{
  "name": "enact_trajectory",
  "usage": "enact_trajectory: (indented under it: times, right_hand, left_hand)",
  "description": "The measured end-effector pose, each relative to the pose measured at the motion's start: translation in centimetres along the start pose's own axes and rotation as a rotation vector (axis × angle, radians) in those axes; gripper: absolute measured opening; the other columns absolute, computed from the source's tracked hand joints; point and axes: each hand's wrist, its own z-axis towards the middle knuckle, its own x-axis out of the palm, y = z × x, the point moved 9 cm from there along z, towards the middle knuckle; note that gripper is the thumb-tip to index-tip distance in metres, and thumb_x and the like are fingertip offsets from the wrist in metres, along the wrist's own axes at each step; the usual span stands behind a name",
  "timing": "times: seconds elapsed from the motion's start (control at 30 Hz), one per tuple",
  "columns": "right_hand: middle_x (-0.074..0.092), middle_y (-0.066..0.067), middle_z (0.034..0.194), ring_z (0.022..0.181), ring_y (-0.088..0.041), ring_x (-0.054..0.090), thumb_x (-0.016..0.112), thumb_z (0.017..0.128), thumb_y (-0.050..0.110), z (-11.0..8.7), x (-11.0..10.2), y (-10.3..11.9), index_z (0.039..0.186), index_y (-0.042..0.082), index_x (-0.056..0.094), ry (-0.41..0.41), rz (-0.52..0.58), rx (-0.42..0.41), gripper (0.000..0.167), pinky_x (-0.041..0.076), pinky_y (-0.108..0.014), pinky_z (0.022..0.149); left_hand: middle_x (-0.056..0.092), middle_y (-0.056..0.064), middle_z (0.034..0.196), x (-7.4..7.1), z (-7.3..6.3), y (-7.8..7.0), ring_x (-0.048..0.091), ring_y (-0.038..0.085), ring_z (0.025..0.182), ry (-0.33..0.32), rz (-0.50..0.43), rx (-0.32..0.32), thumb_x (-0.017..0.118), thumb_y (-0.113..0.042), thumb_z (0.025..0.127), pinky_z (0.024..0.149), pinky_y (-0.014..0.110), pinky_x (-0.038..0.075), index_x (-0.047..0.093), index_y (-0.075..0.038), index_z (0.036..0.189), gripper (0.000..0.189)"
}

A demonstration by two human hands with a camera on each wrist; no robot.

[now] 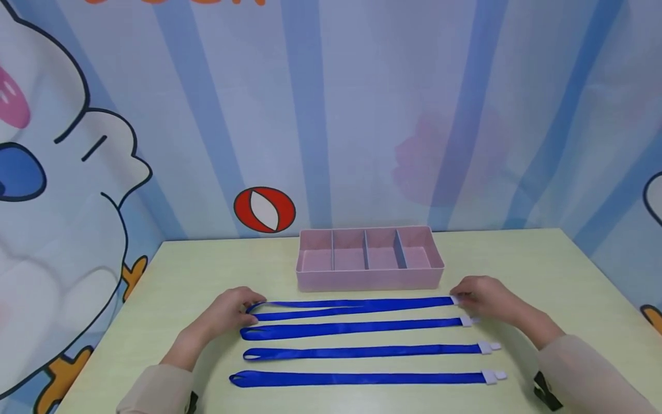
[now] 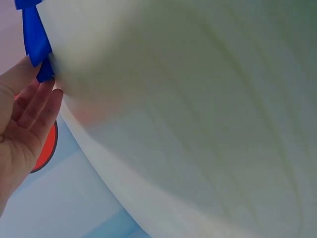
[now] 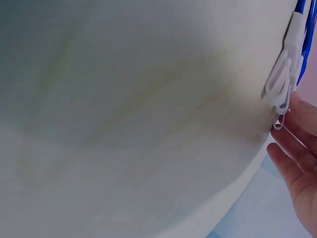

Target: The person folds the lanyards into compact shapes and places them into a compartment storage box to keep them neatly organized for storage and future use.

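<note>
Four parallel blue lanyards with white plastic ends lie across the table. At the left end of the farthest lanyard [image 1: 408, 302], my left hand [image 1: 227, 310] pinches the loop, whose two straps spread apart there. The blue strap [image 2: 37, 37] passes between thumb and fingertips in the left wrist view. My right hand [image 1: 486, 298] pinches the white clip end of that same lanyard, mostly covering it in the head view. Nearer to me are the second lanyard [image 1: 351, 328], the third [image 1: 362, 351] and the nearest [image 1: 362, 378]. White clips [image 3: 285, 79] show beside the right fingertips in the right wrist view.
Just beyond the farthest lanyard stands a pink box [image 1: 369, 280] with dividers making several compartments. The pale yellow table [image 1: 217, 264] ends at a blue striped cartoon backdrop [image 1: 357, 115], which also rises at both sides.
</note>
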Motion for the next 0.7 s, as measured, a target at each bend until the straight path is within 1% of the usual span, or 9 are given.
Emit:
enact_trajectory:
  times: [0.07,0.2,0.33,0.43,0.57,0.63,0.7]
  right_hand:
    - [0.067,-0.006,0.085,0.076,-0.021,0.063,0.069,0.079,0.0,0.2,0.2,0.1,0.093,-0.002,0.07,0.018,-0.007,0.004,0.014,0.054,-0.035,0.067]
    - [0.065,-0.003,0.083,0.072,-0.015,0.061,0.069,0.08,0.001,0.6,0.4,0.2,0.094,-0.001,0.071,0.049,-0.003,0.02,0.014,0.053,-0.032,0.065]
    - [0.063,0.0,0.081,0.068,-0.009,0.056,0.069,0.079,0.001,0.9,0.5,0.4,0.094,-0.001,0.071,0.073,0.03,0.023,0.015,0.05,-0.027,0.061]
    - [0.061,0.001,0.079,0.066,-0.007,0.052,0.069,0.079,0.001,0.9,0.6,0.3,0.092,-0.001,0.071,0.088,0.046,0.041,0.014,0.048,-0.026,0.059]
    - [0.062,0.001,0.081,0.068,-0.008,0.052,0.071,0.079,0.005,0.7,0.7,-0.3,0.09,0.001,0.07,0.109,0.069,0.105,0.012,0.048,-0.028,0.062]
    - [0.063,0.0,0.084,0.071,-0.01,0.053,0.071,0.08,0.007,0.6,0.9,-0.6,0.092,0.002,0.069,0.133,0.1,0.164,0.013,0.049,-0.03,0.064]
    - [0.064,0.001,0.085,0.072,-0.011,0.052,0.071,0.08,0.009,0.4,1.0,-0.9,0.092,0.004,0.068,0.159,0.132,0.213,0.013,0.049,-0.03,0.065]
  left_hand:
    - [0.064,0.002,0.093,0.1,0.2,-0.2,0.056,0.017,0.083,0.01,0.006,0.01,0.076,-0.006,0.076,0.078,0.036,0.051,0.068,-0.002,0.108,0.032]
    - [0.063,0.0,0.09,0.2,0.6,-0.2,0.056,0.015,0.082,0.02,0.006,-0.008,0.075,-0.006,0.077,0.079,0.036,0.051,0.069,-0.004,0.104,0.028]
    - [0.063,-0.002,0.088,0.3,0.6,0.2,0.057,0.014,0.082,0.027,-0.008,-0.04,0.075,-0.006,0.077,0.08,0.037,0.051,0.07,-0.006,0.101,0.024]
    - [0.063,-0.003,0.085,0.4,0.5,0.2,0.056,0.013,0.078,0.034,-0.016,-0.023,0.074,-0.005,0.078,0.077,0.035,0.052,0.07,-0.007,0.096,0.018]
    - [0.062,-0.005,0.078,0.2,0.5,0.0,0.053,0.011,0.071,0.03,-0.005,0.024,0.072,-0.002,0.079,0.071,0.031,0.051,0.07,-0.009,0.085,0.01]
    - [0.062,-0.006,0.077,0.0,0.4,-0.2,0.052,0.01,0.069,0.028,0.011,0.047,0.072,-0.003,0.079,0.069,0.03,0.05,0.07,-0.01,0.083,0.008]
    - [0.062,-0.006,0.077,-0.1,0.4,-0.3,0.052,0.01,0.069,0.031,0.02,0.054,0.071,-0.004,0.08,0.069,0.029,0.05,0.07,-0.01,0.083,0.007]
